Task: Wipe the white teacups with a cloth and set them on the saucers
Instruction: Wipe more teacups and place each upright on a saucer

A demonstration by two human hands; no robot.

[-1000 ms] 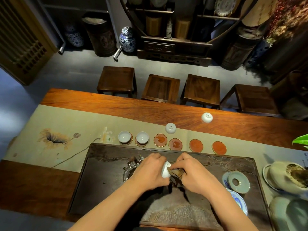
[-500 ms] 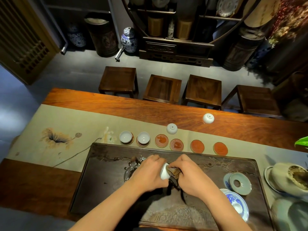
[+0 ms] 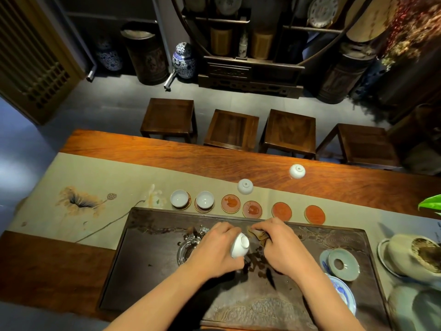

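Note:
My left hand point(image 3: 216, 250) grips a white teacup point(image 3: 239, 247) on its side above the dark tea tray point(image 3: 148, 266). My right hand point(image 3: 279, 247) holds a brown cloth point(image 3: 259, 237) just right of the cup's foot. Two upright white cups point(image 3: 179, 198) point(image 3: 204, 199) sit on saucers at the left of a row. Several red saucers point(image 3: 230, 203) point(image 3: 252, 209) point(image 3: 281, 210) point(image 3: 315, 214) lie bare. Two upturned cups point(image 3: 245, 186) point(image 3: 297, 171) stand behind the row.
A glass dish point(image 3: 185, 253) sits on the tray beside my left hand. A celadon lid point(image 3: 342, 263), a blue-and-white dish point(image 3: 343, 295) and pale pottery point(image 3: 415, 258) crowd the right. Several wooden stools point(image 3: 231, 129) stand beyond the table.
The cloth has come away from the cup, so the cup's foot shows between my hands. Both hands stay over the tray.

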